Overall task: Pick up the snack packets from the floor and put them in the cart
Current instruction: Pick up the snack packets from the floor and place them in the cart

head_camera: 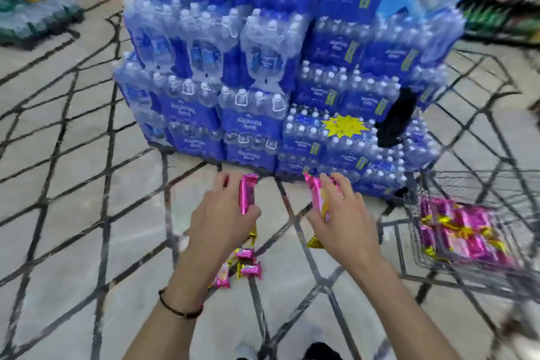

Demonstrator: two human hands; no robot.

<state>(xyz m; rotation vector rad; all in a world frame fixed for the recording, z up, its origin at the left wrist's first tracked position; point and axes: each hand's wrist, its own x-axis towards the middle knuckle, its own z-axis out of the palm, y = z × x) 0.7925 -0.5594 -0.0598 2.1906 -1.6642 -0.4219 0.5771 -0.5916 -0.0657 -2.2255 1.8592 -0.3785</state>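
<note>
We grip 1 pink packet (247, 193) in left hand (225, 213), other packet (317, 199) in right hand (343, 213) — fingers curled round each, held up for drop into cart (416, 207); floor packets (248, 269) wait.

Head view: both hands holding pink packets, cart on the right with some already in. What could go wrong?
1. The left hand grips the left packet and the right hand the right packet, both glossy; either might slip on the way to the cart.
2. The floor packets lie partly under the left wrist; they could be missed or stepped on.
3. The view is blurred; a hasty swing might drop one short of the cart.
</note>
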